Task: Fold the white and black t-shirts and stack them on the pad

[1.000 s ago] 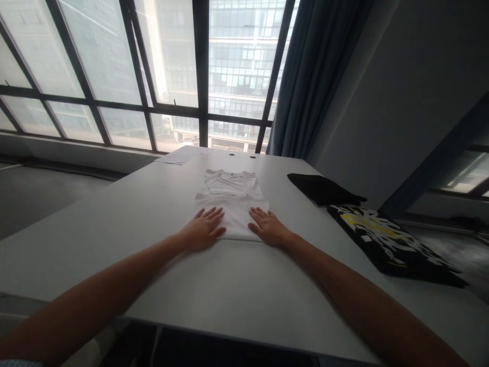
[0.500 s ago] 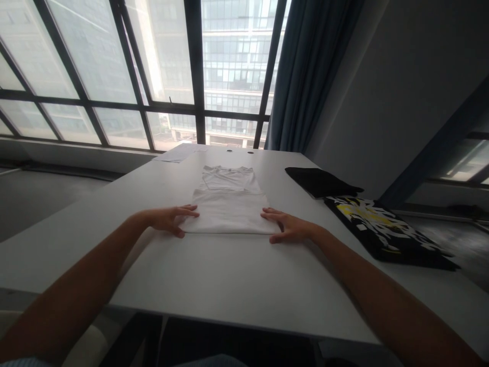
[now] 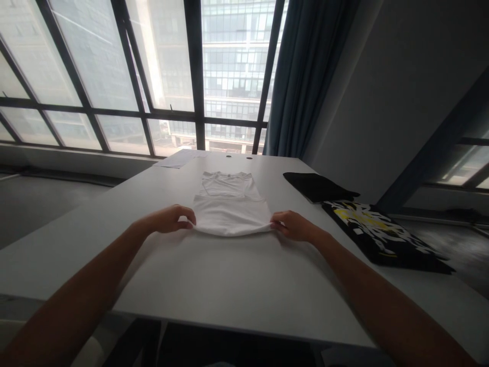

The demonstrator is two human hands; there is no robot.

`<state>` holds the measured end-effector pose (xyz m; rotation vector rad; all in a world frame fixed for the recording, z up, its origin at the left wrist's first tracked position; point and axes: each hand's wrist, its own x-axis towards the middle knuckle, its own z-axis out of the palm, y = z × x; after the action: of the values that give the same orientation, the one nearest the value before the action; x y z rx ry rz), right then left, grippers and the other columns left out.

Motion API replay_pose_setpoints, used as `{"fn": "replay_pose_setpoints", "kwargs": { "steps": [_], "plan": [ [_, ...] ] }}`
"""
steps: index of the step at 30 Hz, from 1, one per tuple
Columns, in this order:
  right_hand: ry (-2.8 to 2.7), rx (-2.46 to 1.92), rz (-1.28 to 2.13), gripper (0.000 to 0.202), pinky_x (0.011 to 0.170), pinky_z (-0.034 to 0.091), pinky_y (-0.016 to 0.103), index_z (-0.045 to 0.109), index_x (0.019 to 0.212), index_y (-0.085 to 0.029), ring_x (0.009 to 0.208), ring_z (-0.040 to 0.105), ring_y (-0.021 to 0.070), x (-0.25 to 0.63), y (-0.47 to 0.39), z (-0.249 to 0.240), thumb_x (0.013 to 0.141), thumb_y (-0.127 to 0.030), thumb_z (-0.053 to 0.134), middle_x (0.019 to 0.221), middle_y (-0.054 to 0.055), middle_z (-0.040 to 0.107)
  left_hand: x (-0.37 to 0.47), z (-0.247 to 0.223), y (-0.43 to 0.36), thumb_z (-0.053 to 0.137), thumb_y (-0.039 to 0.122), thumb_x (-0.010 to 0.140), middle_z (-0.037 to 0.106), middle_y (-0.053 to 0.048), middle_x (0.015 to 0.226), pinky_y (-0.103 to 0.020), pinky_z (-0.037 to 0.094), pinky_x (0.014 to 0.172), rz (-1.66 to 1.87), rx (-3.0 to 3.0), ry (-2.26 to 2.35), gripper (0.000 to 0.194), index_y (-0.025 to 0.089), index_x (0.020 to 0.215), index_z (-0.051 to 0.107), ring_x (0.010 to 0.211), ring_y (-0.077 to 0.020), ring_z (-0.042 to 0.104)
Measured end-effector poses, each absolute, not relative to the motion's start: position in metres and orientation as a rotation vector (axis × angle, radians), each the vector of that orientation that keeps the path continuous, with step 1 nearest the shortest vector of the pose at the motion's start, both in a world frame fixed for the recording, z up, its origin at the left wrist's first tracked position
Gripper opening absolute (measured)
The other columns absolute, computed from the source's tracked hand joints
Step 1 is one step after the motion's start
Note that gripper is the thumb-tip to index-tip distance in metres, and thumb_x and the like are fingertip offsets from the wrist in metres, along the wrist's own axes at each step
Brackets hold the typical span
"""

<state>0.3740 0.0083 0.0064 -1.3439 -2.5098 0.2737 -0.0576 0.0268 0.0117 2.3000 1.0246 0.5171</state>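
Note:
A white T-shirt [image 3: 231, 211] lies partly folded on the white table [image 3: 214, 285], its neckline toward the window and a folded edge toward me. My left hand [image 3: 173, 219] is closed, pinching the left corner of that near edge. At the opposite corner my right hand [image 3: 292, 224] is closed on the cloth in the same way. Both corners are lifted slightly, and the edge between them sags in a shallow curve toward the tabletop.
On the right side of the table lie a folded black garment [image 3: 319, 187] and a black garment with a white and yellow print [image 3: 382, 234]. White paper sheets [image 3: 179, 159] rest at the far left. Behind are windows and a blue curtain [image 3: 305, 76].
Both hands were lying with fingers spread on the shirt's sides. Now they have closed on its near corners and raised them a little, so the straight near edge has become curved.

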Motion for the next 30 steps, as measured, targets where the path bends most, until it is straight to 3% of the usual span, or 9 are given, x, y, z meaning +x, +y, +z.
{"fn": "replay_pose_setpoints", "kwargs": {
  "steps": [5, 8, 13, 19, 24, 30],
  "plan": [
    [-2.484, -1.292, 0.613, 0.028, 0.067, 0.044, 0.03, 0.071, 0.072, -0.02, 0.067, 0.059, 0.0184, 0.384, -0.009, 0.044, 0.087, -0.043, 0.065, 0.071, 0.003, 0.069, -0.058, 0.036, 0.008, 0.073, 0.049, 0.08, 0.076, -0.006, 0.081, -0.032, 0.057, 0.07, 0.435, 2.284, 0.948, 0.026, 0.025, 0.085, 0.08, 0.073, -0.0231, 0.069],
    [-2.476, -1.207, 0.889, 0.037, 0.061, 0.044, 0.028, 0.074, 0.075, -0.018, 0.064, 0.058, 0.0166, 0.392, -0.021, 0.073, 0.083, -0.055, 0.071, 0.07, 0.003, 0.067, -0.06, 0.055, -0.009, 0.078, 0.052, 0.075, 0.075, -0.007, 0.078, -0.035, 0.058, 0.07, 0.4, 2.201, 0.895, 0.028, 0.025, 0.082, 0.08, 0.071, -0.0249, 0.07],
    [-2.321, -1.12, 1.22, 0.036, 0.061, 0.048, 0.028, 0.077, 0.079, -0.017, 0.066, 0.062, 0.0169, 0.401, 0.001, 0.115, 0.075, -0.052, 0.082, 0.068, 0.003, 0.067, -0.072, 0.098, -0.005, 0.088, 0.057, 0.059, 0.072, -0.008, 0.069, -0.038, 0.058, 0.063, 0.526, 2.109, 0.929, 0.04, 0.021, 0.07, 0.075, 0.067, -0.027, 0.07],
    [-1.984, -1.11, 0.919, 0.032, 0.065, 0.048, 0.027, 0.077, 0.086, -0.016, 0.069, 0.061, 0.0155, 0.381, 0.106, 0.106, 0.073, -0.044, 0.085, 0.074, 0.003, 0.07, -0.067, 0.12, 0.079, 0.077, 0.045, 0.075, 0.073, -0.003, 0.078, -0.033, 0.057, 0.071, 0.913, 2.135, 1.224, 0.035, 0.013, 0.088, 0.072, 0.073, -0.0183, 0.068],
    [-1.82, -1.436, 0.449, 0.017, 0.063, 0.045, 0.026, 0.079, 0.091, -0.013, 0.064, 0.057, 0.0131, 0.351, 0.163, 0.05, 0.079, -0.025, 0.077, 0.072, 0.002, 0.069, -0.044, 0.073, 0.13, 0.071, 0.032, 0.083, 0.076, -0.009, 0.081, -0.035, 0.058, 0.072, 0.935, 2.149, 1.541, 0.024, 0.01, 0.09, 0.075, 0.071, -0.02, 0.068],
    [-1.89, -1.648, 0.227, 0.024, 0.08, 0.049, 0.025, 0.079, 0.106, -0.015, 0.085, 0.068, 0.0171, 0.332, 0.184, 0.003, 0.089, -0.025, 0.066, 0.092, 0.006, 0.077, -0.026, 0.015, 0.161, 0.067, 0.027, 0.085, 0.08, -0.01, 0.099, -0.032, 0.057, 0.082, 0.827, 2.143, 1.877, 0.017, 0.016, 0.092, 0.079, 0.091, -0.0242, 0.072]
  ]
}}
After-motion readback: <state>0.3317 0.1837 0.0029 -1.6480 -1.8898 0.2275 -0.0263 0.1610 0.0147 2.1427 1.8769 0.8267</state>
